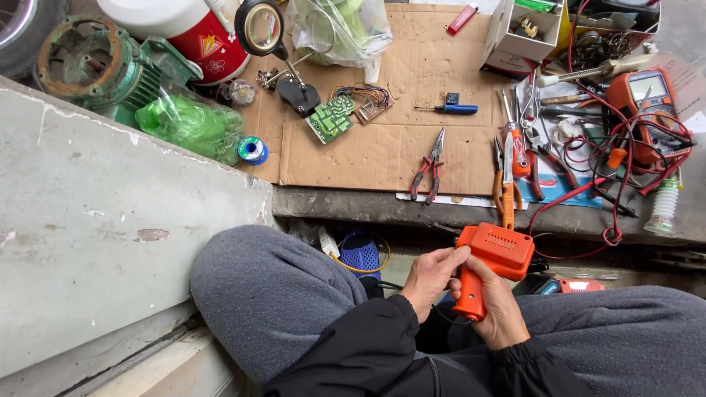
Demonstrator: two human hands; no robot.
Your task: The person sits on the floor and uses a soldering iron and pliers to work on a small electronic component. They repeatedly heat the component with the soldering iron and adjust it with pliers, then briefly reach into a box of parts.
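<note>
Orange soldering gun (491, 259) held near, over the lap — right hand (494, 309) closed round its grip, body and tip pointing far. Left hand (430, 279) curled, fingertips touching the gun's left side. Pliers (429, 175) lie on cardboard (368, 154) beyond, well apart.

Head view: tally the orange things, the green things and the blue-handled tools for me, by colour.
Orange: 2, the soldering gun held in both hands, and the multimeter
Green: 3, the circuit board, the motor housing and the green plastic bag
Blue-handled: 1, the screwdriver
Total: 6
</note>
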